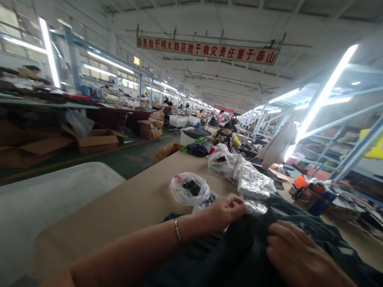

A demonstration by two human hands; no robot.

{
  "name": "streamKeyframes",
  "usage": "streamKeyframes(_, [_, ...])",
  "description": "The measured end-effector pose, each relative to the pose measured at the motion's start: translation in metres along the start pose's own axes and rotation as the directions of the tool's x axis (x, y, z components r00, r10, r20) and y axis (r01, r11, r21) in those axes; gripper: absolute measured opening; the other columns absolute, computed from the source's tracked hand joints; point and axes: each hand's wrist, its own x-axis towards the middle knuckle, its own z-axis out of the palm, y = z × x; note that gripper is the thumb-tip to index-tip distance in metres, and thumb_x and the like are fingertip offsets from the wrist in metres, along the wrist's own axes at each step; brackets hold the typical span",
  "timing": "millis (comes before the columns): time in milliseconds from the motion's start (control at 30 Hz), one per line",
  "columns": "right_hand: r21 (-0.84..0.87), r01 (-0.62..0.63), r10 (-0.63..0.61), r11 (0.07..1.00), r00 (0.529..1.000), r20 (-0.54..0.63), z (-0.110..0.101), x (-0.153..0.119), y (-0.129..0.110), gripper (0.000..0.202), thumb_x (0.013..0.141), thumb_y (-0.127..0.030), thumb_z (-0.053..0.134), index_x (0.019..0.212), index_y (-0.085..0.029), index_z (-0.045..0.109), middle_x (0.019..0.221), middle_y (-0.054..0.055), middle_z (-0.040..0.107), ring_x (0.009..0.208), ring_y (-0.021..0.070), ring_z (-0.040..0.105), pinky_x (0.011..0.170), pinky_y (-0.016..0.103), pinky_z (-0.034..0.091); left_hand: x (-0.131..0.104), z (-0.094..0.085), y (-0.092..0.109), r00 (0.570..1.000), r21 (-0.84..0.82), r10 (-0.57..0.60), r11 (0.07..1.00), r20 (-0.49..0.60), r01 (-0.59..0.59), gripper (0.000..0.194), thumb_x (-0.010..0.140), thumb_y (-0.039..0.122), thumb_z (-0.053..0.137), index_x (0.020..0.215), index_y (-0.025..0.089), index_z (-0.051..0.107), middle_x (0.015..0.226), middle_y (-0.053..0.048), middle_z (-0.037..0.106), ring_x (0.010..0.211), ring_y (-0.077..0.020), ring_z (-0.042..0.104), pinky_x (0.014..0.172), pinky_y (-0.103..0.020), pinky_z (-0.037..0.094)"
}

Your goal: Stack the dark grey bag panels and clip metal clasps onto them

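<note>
Dark green-black cloth (pixel 239 255) lies bunched on the tan table (pixel 149 187) in front of me. My left hand (pixel 226 211), with a bracelet on its wrist, pinches the upper edge of the cloth and lifts it a little. To the right, my right hand (pixel 295 249) rests on the cloth with its fingers curled into it. Just beyond my left hand sits a clear plastic bag (pixel 190 189) with black pieces inside. Shiny clear plastic packets (pixel 253 179) lie behind both hands.
A white bin (pixel 60 199) stands against the table's left side. Further along the table is a black bundle (pixel 200 147) with a green tie. A blue container (pixel 321 203) with tools is at the right. Open cardboard boxes (pixel 97 141) lie on the floor. A person (pixel 226 137) sits ahead.
</note>
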Motion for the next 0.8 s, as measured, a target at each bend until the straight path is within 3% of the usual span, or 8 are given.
streamKeyframes(67, [-0.053,-0.095,0.101,0.994,0.988,0.116,-0.014,-0.006,0.015,0.023,0.086,-0.01,0.036,0.076,-0.021,0.054,0.07,0.003,0.058,0.067,0.0185,0.054,0.07,0.034,0.044,-0.009,-0.007,0.026,0.912,0.381,0.355,0.887,-0.205,-0.26,0.023,0.089,0.033,0.049,0.098,0.014,0.058,0.081,-0.003,0.055,0.072,-0.0123,0.048,0.065,-0.025,0.038])
streamKeyframes(133, [-0.105,-0.205,0.223,0.973,0.951,0.212,-0.021,-0.011,0.024,0.015,0.084,-0.014,0.042,0.078,-0.021,0.053,0.07,0.003,0.056,0.064,0.0193,0.052,0.065,0.035,0.042,-0.019,-0.007,0.044,0.746,0.639,0.66,0.612,-0.088,-0.466,0.018,0.09,0.026,0.048,0.096,0.013,0.058,0.094,-0.006,0.059,0.092,-0.0158,0.052,0.084,-0.029,0.04])
streamKeyframes(167, [-0.124,-0.249,0.273,0.961,0.928,0.254,-0.021,-0.012,0.024,0.01,0.084,-0.017,0.045,0.079,-0.021,0.053,0.071,0.003,0.056,0.065,0.0199,0.053,0.064,0.035,0.041,-0.024,-0.004,0.049,0.717,0.692,0.696,0.498,0.041,-0.523,0.018,0.091,0.023,0.044,0.094,0.013,0.059,0.095,-0.007,0.059,0.092,-0.0158,0.053,0.086,-0.03,0.041])
streamKeyframes(267, [-0.105,-0.368,0.382,0.924,0.866,0.323,-0.017,-0.011,0.014,0.013,0.089,-0.03,0.045,0.085,-0.021,0.054,0.076,0.002,0.058,0.068,0.0185,0.055,0.062,0.032,0.04,-0.038,0.01,0.045,0.741,0.765,0.58,0.288,0.339,-0.576,0.021,0.093,0.019,0.039,0.096,0.011,0.059,0.095,-0.009,0.06,0.089,-0.0165,0.054,0.086,-0.031,0.043])
streamKeyframes(400, [-0.006,-0.379,0.363,0.925,0.882,0.299,-0.016,-0.004,-0.001,0.024,0.094,-0.038,0.038,0.093,-0.02,0.055,0.081,0.003,0.062,0.066,0.0153,0.057,0.057,0.029,0.039,-0.046,0.019,0.026,0.798,0.861,0.481,0.153,0.363,-0.484,0.027,0.092,0.022,0.043,0.116,0.014,0.052,0.107,-0.009,0.055,0.098,-0.0209,0.05,0.09,-0.037,0.041])
streamKeyframes(600, [0.022,-0.396,0.38,0.918,0.894,0.237,-0.025,-0.005,-0.002,0.03,0.093,-0.046,0.034,0.092,-0.026,0.057,0.075,0.004,0.061,0.06,0.0192,0.057,0.053,0.034,0.041,-0.046,0.001,0.026,0.863,0.896,0.399,0.18,0.31,-0.406,0.017,0.09,0.028,0.05,0.097,0.014,0.055,0.093,-0.006,0.055,0.084,-0.0178,0.052,0.077,-0.032,0.041])
streamKeyframes(733, [0.254,-0.401,0.266,0.88,0.86,0.435,-0.02,-0.033,-0.017,0.02,0.086,-0.042,0.05,0.1,-0.029,0.058,0.077,-0.002,0.064,0.058,0.0145,0.06,0.047,0.027,0.046,-0.068,-0.005,0.046,0.936,0.846,0.127,0.4,0.329,-0.352,0.009,0.086,0.023,0.054,0.083,0.015,0.054,0.077,-0.001,0.055,0.064,-0.0125,0.049,0.058,-0.024,0.035])
streamKeyframes(800, [0.376,-0.429,0.207,0.821,0.838,0.505,-0.015,-0.054,-0.026,0.018,0.081,-0.027,0.054,0.097,-0.031,0.06,0.078,-0.004,0.066,0.06,0.012,0.062,0.048,0.022,0.049,-0.085,-0.008,0.059,0.911,0.783,-0.093,0.552,0.401,-0.288,0.007,0.085,0.022,0.056,0.08,0.018,0.056,0.069,0.001,0.055,0.059,-0.0114,0.048,0.054,-0.024,0.033])
